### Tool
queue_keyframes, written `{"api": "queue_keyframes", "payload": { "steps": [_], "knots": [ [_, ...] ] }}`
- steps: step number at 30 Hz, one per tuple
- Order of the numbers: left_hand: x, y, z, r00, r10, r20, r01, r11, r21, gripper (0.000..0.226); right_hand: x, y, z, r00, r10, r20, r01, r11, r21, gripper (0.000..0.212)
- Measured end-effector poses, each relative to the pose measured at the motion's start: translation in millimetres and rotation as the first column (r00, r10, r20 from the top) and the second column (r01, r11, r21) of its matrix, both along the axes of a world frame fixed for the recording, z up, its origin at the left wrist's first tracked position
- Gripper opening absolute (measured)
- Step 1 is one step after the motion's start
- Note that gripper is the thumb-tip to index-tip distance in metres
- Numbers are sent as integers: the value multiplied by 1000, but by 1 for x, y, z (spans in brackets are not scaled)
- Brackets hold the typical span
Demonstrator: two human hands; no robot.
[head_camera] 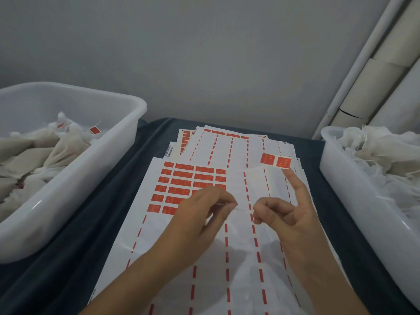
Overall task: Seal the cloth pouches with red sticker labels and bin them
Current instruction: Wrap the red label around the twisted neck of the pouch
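Thin white string (pixel 241 209) pinched taut between left hand (pixel 202 210) and right hand (pixel 293 214), red sticker label (pixel 276 160) parked on raised right fingertip, ready for wrapping.

I see a plain grey-white wall (pixel 204 53) filling the top half of the frame, flat dim light, no hard shadows. Upper right: white pipe (pixel 354 71) running diagonally, beige cardboard tubes (pixel 386 71) leaning beside it. Table at centre is covered in dark blue cloth (pixel 95 223). No window or floor in view.
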State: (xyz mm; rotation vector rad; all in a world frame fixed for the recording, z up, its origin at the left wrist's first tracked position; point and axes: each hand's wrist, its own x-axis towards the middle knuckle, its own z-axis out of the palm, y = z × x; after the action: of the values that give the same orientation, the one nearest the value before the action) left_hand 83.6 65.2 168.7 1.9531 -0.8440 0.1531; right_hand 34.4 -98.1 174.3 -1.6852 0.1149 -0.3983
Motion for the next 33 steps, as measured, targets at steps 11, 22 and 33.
{"api": "queue_keyframes", "payload": {
  "steps": [11, 22, 33],
  "knots": [
    [-4, -4, 4, 999, -37, -23, 36, 999, -39, 24, 0, 16, -7, 997, 57, 49, -54, 996, -75, 68],
    [-3, -3, 4, 1000, -26, -1, 26, 999, -28, 33, 2, 10, -7, 996, 89, 19, -88, 996, -30, 78],
    [-5, -2, 9, 992, -74, -98, 63, 992, -112, 15, 0, 11, -6, 999, 33, 25, -34, 999, 28, 64]
  ]
}}
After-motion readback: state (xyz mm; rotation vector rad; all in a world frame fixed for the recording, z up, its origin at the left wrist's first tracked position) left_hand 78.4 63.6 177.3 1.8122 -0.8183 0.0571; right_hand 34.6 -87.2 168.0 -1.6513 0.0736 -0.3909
